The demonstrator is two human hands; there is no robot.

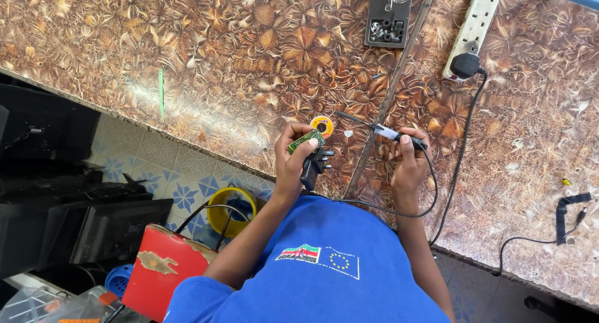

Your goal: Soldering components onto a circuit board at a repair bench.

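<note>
My left hand (292, 156) holds a small green circuit board (306, 141) together with a black plug-shaped adapter (314, 163) just over the brown patterned worktop (237, 61). My right hand (409, 159) grips a soldering iron (387, 132) by its black handle. The iron's thin tip points left toward the board but stays apart from it. A small yellow solder reel (322, 125) lies on the worktop just behind the board. The iron's black cord (430, 192) loops down past my right wrist.
A white power strip (477, 20) with a black plug (465, 66) lies at the back right. A black soldering iron stand (388, 16) sits at the back centre. A loose black cable (571, 211) lies right. Below the counter are a red box (163, 270), a yellow container (232, 209) and dark screens (93, 229).
</note>
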